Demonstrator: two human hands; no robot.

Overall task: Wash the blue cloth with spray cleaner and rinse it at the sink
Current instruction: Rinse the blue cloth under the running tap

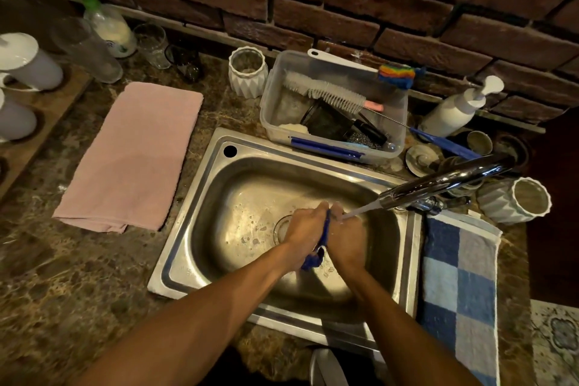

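Observation:
The blue cloth [324, 235] is bunched and pressed between my two palms over the steel sink [200, 197]. A wet end of it hangs below my wrists. My left hand [305, 229] and my right hand [347, 235] are both closed against the cloth. Water runs from the chrome faucet [445, 183] in a thin stream onto my right hand's fingers. A spray bottle [106, 22] with a green trigger stands far back left on the counter, away from both hands.
A pink towel [134, 153] lies left of the sink and a blue checked towel [460, 285] lies to its right. Behind the sink sits a clear tub of brushes [332, 106], with a white pump bottle [457, 106] and white ribbed jars nearby.

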